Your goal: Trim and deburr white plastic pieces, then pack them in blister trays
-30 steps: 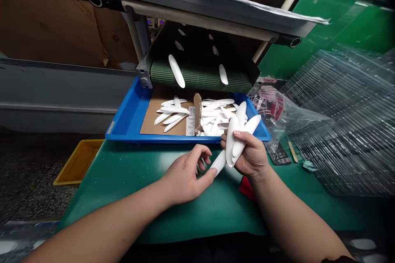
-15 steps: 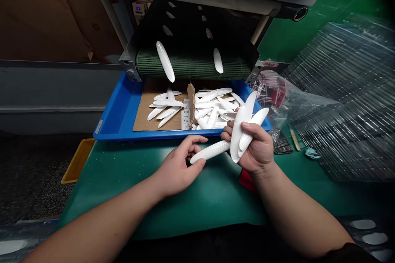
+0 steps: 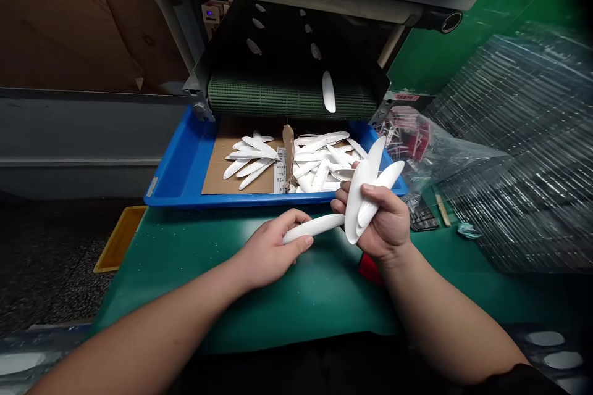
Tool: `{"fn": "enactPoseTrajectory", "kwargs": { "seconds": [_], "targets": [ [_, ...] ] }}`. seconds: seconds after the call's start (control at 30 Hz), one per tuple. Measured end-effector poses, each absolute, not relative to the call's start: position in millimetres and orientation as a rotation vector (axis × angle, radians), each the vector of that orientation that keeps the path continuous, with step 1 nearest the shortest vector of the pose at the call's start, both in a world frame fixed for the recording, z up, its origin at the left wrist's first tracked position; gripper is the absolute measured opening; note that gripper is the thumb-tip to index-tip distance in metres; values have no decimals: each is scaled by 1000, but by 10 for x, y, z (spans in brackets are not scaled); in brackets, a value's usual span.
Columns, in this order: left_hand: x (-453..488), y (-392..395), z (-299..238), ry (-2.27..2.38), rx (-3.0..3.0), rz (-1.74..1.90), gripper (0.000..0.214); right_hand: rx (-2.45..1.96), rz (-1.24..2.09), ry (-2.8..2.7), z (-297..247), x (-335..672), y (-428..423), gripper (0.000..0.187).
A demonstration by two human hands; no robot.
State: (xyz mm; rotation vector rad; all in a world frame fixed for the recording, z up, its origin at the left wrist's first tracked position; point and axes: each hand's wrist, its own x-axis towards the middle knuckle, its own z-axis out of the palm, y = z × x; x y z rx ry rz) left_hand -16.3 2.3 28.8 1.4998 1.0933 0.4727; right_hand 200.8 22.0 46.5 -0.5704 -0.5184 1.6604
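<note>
My right hand [image 3: 385, 228] is closed round a bundle of long white plastic pieces [image 3: 365, 194] that fan upward from my fist. My left hand [image 3: 271, 250] pinches one end of a single white ribbed piece [image 3: 315, 227]; its other end reaches my right hand. Both hands hover over the green table [image 3: 296, 296], just in front of a blue tray [image 3: 185, 163]. The tray holds a cardboard sheet [image 3: 217, 176] with many more white pieces [image 3: 296, 160] heaped on it.
Behind the tray a green conveyor belt [image 3: 273, 99] carries a white piece [image 3: 328, 91] at its lip. Stacked clear plastic trays [image 3: 523, 154] and a clear bag [image 3: 417, 151] fill the right. A yellow bin [image 3: 118, 237] sits low at the left.
A white piece at the belt's left lip has dropped into the tray. My left hand has drawn the ribbed piece out sideways from the bundle in my right hand. The camera view tilted down.
</note>
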Motion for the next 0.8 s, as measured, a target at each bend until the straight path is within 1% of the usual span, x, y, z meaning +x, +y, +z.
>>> {"fn": "enactPoseTrajectory", "kwargs": {
  "seconds": [0.17,0.23,0.37,0.4,0.5,0.6,0.67,0.8],
  "targets": [
    [-120,-5,324,1008,1472,357,15,-591,1688,-540,491,1974,193,23],
    [-99,-32,317,959,1442,314,18,-606,1702,-547,501,1941,158,25],
    [-86,-64,271,838,1311,276,38,-659,1735,-558,485,1873,86,28],
    [-87,-66,256,811,1277,273,38,-661,1748,-568,471,1857,69,29],
    [-90,-66,220,744,1188,258,30,-650,1776,-594,417,1822,34,28],
    [-90,-56,209,719,1127,254,27,-667,1772,-605,388,1824,30,26],
    [-87,-46,218,721,1079,273,25,-719,1707,-629,399,1854,39,26],
    [-85,-33,257,755,935,352,25,-858,1357,-701,440,1937,28,34]
  ]
}}
